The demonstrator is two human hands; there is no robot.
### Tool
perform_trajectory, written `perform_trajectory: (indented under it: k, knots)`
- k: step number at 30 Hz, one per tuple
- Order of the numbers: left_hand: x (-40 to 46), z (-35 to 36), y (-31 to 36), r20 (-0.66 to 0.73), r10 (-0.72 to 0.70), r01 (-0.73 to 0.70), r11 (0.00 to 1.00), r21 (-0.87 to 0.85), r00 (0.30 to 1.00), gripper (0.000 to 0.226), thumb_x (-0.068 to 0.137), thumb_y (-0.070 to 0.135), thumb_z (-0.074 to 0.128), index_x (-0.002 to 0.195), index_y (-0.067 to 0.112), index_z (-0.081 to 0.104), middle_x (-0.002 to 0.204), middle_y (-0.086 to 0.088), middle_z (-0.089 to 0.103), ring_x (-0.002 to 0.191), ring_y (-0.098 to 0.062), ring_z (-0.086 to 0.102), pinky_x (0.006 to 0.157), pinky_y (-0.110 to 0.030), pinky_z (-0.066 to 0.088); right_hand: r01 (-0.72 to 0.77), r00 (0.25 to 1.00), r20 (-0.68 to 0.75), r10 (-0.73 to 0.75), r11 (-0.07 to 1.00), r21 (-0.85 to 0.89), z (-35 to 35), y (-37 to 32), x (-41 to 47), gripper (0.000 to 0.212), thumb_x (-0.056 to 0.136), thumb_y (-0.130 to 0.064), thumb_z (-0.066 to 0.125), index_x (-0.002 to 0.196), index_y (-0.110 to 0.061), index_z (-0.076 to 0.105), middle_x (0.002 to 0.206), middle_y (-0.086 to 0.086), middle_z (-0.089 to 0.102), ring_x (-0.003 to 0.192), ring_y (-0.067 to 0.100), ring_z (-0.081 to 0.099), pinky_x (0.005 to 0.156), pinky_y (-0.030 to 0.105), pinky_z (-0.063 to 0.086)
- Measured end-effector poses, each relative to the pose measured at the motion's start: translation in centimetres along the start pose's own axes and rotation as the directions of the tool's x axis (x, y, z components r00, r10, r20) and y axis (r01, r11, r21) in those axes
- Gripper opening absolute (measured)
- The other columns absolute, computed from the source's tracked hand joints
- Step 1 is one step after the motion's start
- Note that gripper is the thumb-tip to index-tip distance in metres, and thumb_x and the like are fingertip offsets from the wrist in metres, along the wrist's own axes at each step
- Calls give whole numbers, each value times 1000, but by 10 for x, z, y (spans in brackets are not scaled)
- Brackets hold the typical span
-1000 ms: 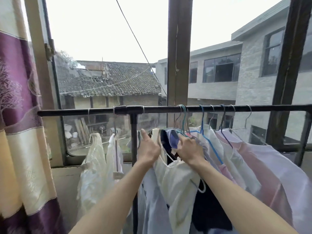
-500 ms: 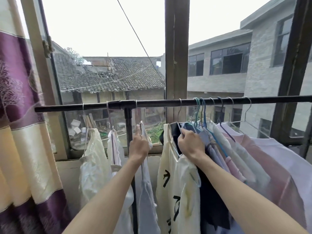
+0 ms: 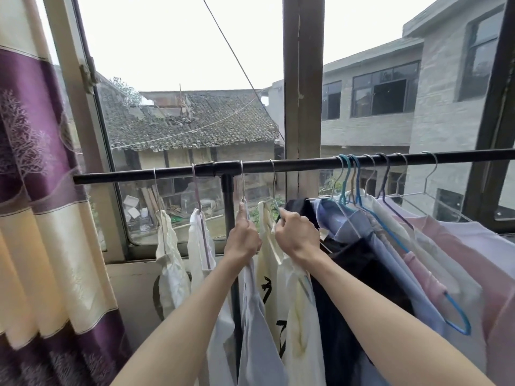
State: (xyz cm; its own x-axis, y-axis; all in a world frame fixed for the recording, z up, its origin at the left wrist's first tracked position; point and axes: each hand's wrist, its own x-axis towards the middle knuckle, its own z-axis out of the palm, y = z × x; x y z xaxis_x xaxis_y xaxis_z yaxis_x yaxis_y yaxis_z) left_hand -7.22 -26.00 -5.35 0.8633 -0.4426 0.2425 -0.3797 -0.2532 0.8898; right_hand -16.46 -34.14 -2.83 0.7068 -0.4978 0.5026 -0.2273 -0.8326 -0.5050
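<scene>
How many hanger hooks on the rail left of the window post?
4. Two hooks left of the upright, two right of it, one above each hand; none looks hidden.

White garment [image 3: 252,324], cream garment [image 3: 267,263], purple curtain [image 3: 41,151]

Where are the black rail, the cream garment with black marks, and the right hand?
black rail [image 3: 306,163]: head view, bare bar in front of the window post.
cream garment with black marks [image 3: 269,263]: head view, front panel above the marks.
right hand [image 3: 296,236]: head view, back of the hand.
</scene>
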Motion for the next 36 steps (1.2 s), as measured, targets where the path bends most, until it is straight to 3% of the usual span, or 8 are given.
perform_trajectory:
  k: [10,15,19,21,23,28,32,36]
  knots:
    - [-2,-7,0,10,19,-19,1000,12,1000,74,86,1,24,147,33,-3,52,-4,48,56,-24,45,59,-39,40,-61,998,-16,63,992,113,5,1,0,22,90,-13,35,97,-12,56,99,15,65,97,34,58,68,33,36]
    - [-4,-10,1,39,26,-28,999,41,999,75,84,5,26,147,34,-2,57,-6,51,59,-24,47,67,-48,47,-75,997,-13,78,988,131,9,1,0,28,89,-12,35,106,-7,57,102,16,66,98,34,58,67,31,33]
    - [-14,-16,7,-40,41,-32,977,210,998,65,90,10,30,148,27,5,94,-18,64,75,-30,59,74,-47,52,-108,994,12,109,953,284,9,2,-2,32,91,-15,41,116,-18,60,110,6,66,108,28,56,84,34,42]
    - [-20,-17,14,-158,109,-61,957,284,981,59,92,17,36,147,20,17,121,-16,52,100,-31,58,85,-45,50,-102,995,14,103,934,343,8,5,-2,17,91,-24,44,84,-28,58,78,-5,64,84,21,57,76,29,42]
    - [-25,-17,21,-275,209,-112,938,328,939,55,90,18,45,143,14,29,128,-11,41,116,-26,45,99,-39,40,-82,994,-39,103,930,358,-1,10,-4,20,93,-28,44,76,-23,54,69,-3,60,72,20,56,70,29,42]
    - [-32,-10,50,-297,447,-329,868,372,844,50,86,12,50,135,9,40,121,-8,42,113,-20,42,96,-29,36,-103,940,-335,65,990,-94,-24,37,-6,29,90,-11,46,114,-1,57,113,18,54,107,34,48,92,40,39]
    - [-39,18,70,-40,240,-223,943,249,970,62,89,15,44,144,7,18,138,-12,25,126,-26,35,104,-33,31,-198,961,-249,121,929,-312,-34,47,-10,32,85,-7,46,115,2,50,118,21,49,109,36,45,94,39,37]
    - [-44,50,74,-5,69,-68,989,128,998,65,90,5,36,146,5,3,148,-17,7,132,-31,27,107,-34,26,-170,984,-121,134,909,-381,-48,45,-7,34,90,-11,41,122,-1,43,125,18,47,114,34,47,94,37,39]
